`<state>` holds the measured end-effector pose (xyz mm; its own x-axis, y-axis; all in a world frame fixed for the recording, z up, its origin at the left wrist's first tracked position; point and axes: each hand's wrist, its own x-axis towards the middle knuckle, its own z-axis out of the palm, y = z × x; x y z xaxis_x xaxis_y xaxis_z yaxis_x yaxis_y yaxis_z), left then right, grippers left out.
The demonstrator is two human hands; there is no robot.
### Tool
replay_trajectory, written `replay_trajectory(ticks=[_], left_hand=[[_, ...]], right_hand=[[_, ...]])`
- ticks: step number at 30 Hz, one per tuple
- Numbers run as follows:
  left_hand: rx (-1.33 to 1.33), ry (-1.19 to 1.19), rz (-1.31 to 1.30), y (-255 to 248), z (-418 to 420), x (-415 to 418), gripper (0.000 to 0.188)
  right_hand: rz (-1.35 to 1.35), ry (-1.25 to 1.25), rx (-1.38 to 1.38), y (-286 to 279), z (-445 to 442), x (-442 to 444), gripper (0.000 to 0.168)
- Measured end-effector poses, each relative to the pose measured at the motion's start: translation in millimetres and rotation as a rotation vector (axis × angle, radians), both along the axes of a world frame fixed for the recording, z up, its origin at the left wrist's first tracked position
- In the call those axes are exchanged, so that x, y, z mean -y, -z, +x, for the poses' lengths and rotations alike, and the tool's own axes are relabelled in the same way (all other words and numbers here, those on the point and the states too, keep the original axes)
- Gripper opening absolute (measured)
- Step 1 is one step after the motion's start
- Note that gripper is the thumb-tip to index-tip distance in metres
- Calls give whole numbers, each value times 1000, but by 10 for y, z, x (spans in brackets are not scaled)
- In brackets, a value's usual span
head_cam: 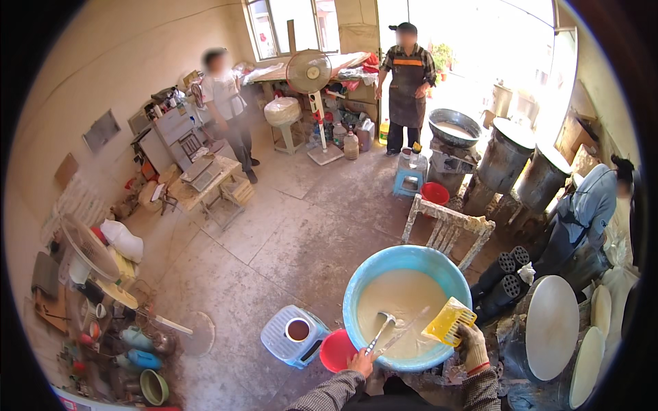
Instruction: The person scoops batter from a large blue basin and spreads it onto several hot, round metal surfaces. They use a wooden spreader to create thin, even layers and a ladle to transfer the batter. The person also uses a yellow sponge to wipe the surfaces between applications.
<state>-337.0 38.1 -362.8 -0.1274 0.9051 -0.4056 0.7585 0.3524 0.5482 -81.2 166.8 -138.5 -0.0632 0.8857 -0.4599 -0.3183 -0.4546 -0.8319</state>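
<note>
A large blue basin (351, 303) stands before me, partly filled with pale batter (396, 287). My left hand (361, 362), bare, grips the handle of a metal ladle (378, 331) at the basin's near rim; the ladle's head is over the batter. A long, batter-smeared stick (401, 331) slants beside it, and I cannot tell whether the same hand holds it. In a knitted work glove, my right hand (474, 347) holds a yellow slotted plastic scoop or basket (448, 321) over the basin's right side.
A red basin (336, 350) and a blue stool (280, 329) with a cup (297, 330) are left. Beyond the blue basin is a crusted wooden chair (447, 221). Honeycomb coal briquettes (506, 263) and round griddles (552, 329) lie right, near a bending person (591, 205). Two other people stand farther back.
</note>
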Motion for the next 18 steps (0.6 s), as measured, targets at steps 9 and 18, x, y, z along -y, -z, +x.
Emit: replay_trajectory(ticks=[9,18], left_hand=[[-125,302,-125,39,-269,-408,42],[69,9,48,-103,-323,-319,43]], right_hand=[[78,54,-37,-456,33,-26,30],[95,29,-112,-488,246,-21,22]])
